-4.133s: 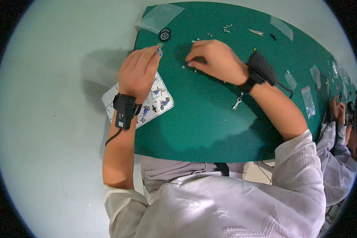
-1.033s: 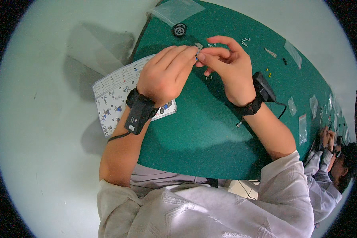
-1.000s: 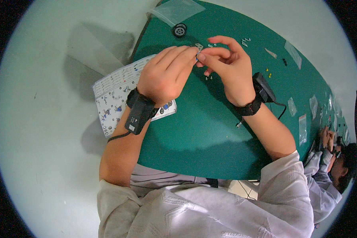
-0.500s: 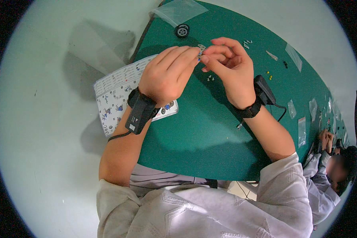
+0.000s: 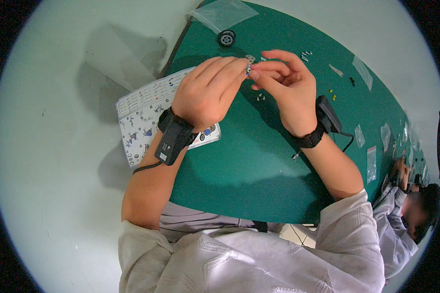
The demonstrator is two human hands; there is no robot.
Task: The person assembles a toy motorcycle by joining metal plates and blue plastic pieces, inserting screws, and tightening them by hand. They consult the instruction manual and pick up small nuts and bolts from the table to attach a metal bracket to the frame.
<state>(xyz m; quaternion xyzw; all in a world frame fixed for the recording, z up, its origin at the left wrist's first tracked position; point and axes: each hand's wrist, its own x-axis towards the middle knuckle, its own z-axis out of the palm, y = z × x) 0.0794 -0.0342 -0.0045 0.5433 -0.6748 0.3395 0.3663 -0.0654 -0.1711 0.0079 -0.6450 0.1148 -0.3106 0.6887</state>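
Observation:
My left hand [image 5: 205, 93] is closed, back upward, its fingertips pinching a small perforated metal plate [image 5: 250, 58] whose holed end sticks out beyond them. Beneath that end shows a small round silver piece [image 5: 249, 70] with a bit of blue beside it; it is too small to tell whether it is a nut or a bolt end. My right hand [image 5: 293, 93] meets it from the right, thumb and a finger closed about the silver piece, the index finger held up and apart. The left fingers hide most of the plate.
A printed instruction sheet [image 5: 149, 105] lies under my left wrist on the green table [image 5: 239, 176]. Beyond are black wheels [image 5: 226, 38] and a clear bag [image 5: 225, 14]. Small screws [image 5: 306, 56], yellow bits [image 5: 333, 94] and bags [image 5: 371, 163] lie rightward. Another person [image 5: 401, 219] sits at right.
My right hand has shifted slightly right and down, its fingertips a little farther from my left hand. The small silver piece between the hands now shows more plainly.

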